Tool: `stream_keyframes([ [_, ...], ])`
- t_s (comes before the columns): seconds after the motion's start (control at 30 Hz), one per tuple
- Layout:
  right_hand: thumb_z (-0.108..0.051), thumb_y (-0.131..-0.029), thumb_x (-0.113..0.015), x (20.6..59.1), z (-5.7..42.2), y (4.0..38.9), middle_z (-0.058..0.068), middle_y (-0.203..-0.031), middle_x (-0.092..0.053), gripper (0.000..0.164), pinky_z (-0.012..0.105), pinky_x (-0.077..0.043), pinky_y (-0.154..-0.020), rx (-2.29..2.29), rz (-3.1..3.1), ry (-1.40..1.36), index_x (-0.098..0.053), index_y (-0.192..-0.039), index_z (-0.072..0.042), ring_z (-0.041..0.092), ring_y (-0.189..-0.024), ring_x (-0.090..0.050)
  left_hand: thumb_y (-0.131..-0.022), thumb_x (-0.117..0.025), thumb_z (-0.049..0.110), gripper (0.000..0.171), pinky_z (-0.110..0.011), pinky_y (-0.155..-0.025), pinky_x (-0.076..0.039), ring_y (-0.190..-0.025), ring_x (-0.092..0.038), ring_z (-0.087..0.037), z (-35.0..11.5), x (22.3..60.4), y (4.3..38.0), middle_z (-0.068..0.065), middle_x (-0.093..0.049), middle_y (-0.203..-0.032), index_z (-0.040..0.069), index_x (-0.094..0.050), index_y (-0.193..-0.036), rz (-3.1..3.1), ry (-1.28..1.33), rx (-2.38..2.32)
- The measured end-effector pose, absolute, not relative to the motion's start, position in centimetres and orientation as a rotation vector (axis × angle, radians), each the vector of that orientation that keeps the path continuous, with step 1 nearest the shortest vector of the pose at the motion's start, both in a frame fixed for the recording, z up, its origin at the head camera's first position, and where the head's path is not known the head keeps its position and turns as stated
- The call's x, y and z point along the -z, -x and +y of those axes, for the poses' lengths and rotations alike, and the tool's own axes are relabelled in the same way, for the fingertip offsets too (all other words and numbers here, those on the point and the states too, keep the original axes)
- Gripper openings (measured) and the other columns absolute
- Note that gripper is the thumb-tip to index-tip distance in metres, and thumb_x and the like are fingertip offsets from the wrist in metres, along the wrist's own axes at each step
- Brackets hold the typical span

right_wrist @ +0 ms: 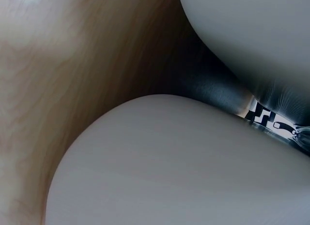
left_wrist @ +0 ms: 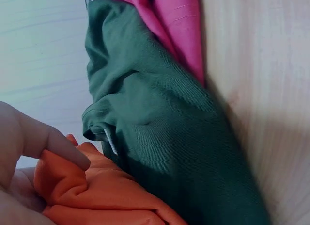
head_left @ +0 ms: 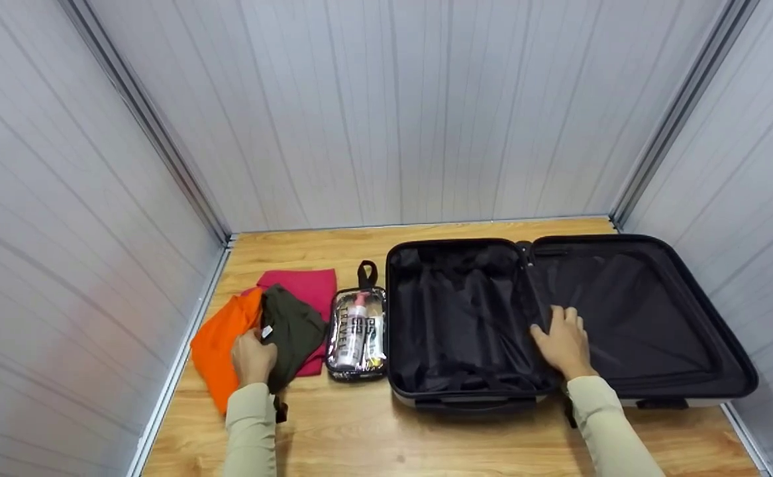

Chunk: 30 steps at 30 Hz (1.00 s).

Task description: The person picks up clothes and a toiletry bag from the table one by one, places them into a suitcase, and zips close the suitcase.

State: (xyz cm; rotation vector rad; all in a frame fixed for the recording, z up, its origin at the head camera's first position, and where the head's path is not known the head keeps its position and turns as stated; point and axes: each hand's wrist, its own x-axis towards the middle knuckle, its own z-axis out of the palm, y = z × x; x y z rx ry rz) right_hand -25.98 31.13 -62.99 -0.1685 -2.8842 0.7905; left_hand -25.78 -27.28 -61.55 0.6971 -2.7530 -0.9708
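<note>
The left hand [head_left: 254, 358] pinches a fold of the orange garment [head_left: 217, 344] between thumb and finger; the garment lies on the wooden floor [head_left: 386, 440], spreading toward ten o'clock from that hand. At two o'clock from the hand lies the dark green garment [head_left: 293, 331], a white tag [head_left: 266, 332] at its near edge, partly covering the pink garment [head_left: 310, 285]. Toward three o'clock stands the clear travel pouch [head_left: 337, 318], with a pink-topped bottle [head_left: 352, 334] inside, just beside the opened black-lined suitcase [head_left: 456, 311]. The right hand [head_left: 564, 344] rests at the suitcase's middle edge, thumb apart from the fingers; whether they grip the lining, I cannot tell.
</note>
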Motion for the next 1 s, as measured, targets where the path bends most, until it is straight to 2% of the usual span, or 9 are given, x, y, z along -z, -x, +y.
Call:
stream_keyframes([
  [0.47,-0.031,-0.099,-0.061,63.0,31.1,26.0,0.034,-0.133,-0.042,0.065,0.066,-0.037,-0.099,-0.798,-2.9,0.174,-0.041,-0.146,0.009,0.052,-0.121,-0.043,-0.086,-0.056,0.006,0.047,-0.061,-0.105,-0.043,-0.121,-0.055,-0.051,-28.4,59.9,25.4,-0.033,-0.061,-0.13,-0.008,-0.062,-0.13,-2.723,-0.735,1.018],
  [0.77,-0.031,-0.099,-0.06,62.9,31.2,26.0,0.035,-0.136,-0.041,0.067,0.065,-0.036,-0.101,-0.817,-2.898,0.179,-0.039,-0.148,0.01,0.053,-0.124,-0.041,-0.087,-0.051,0.004,0.056,-0.061,-0.112,-0.039,-0.131,-0.049,-0.052,-28.9,58.5,25.1,-0.032,-0.054,-0.143,-0.009,-0.054,-0.141,-2.697,-0.75,1.092],
  [1.0,-0.031,-0.1,-0.059,62.8,31.2,25.9,0.034,-0.137,-0.04,0.067,0.065,-0.036,-0.101,-0.823,-2.916,0.182,-0.037,-0.149,0.009,0.052,-0.123,-0.041,-0.084,-0.048,0.003,0.06,-0.062,-0.113,-0.038,-0.133,-0.047,-0.053,-29.3,57.4,24.9,-0.033,-0.053,-0.144,-0.01,-0.051,-0.143,-2.689,-0.754,1.062],
])
